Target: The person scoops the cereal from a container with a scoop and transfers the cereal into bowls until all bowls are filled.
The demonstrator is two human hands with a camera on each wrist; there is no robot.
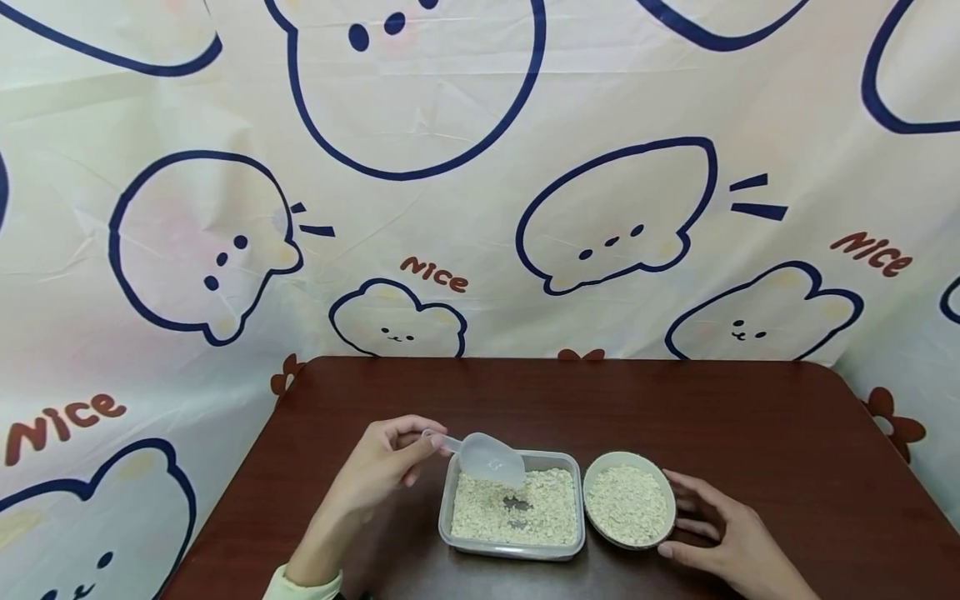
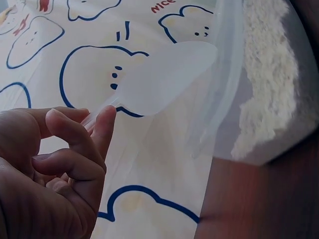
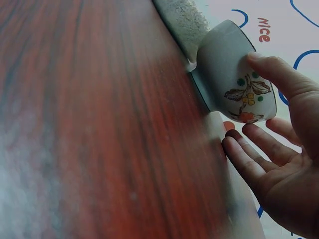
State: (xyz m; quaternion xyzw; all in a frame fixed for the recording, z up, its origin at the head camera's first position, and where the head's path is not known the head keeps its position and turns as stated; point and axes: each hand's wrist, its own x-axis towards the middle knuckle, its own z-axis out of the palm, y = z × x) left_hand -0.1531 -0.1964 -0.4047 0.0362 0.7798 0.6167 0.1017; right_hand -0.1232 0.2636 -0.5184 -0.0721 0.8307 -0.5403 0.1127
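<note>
My left hand (image 1: 392,461) pinches the thin handle of a translucent white plastic scoop (image 1: 491,459) between thumb and fingers. The scoop's bowl overlaps the upper left of a clear rectangular container (image 1: 512,551) in the head view. Rolled oats (image 1: 551,508) fill the container, with a thin patch where the bottom shows near the middle. My right hand (image 1: 720,525) touches the right side of a small round bowl (image 1: 649,461), also holding oats. In the right wrist view, a painted flower and leaves (image 3: 247,94) decorate the bowl's wall, and the fingers there are spread, the thumb near the rim.
Container and bowl stand side by side near the front of a dark reddish-brown table (image 1: 600,404). A pale cloth (image 1: 480,217) printed with blue-outlined cartoon animals hangs behind the table and along both sides.
</note>
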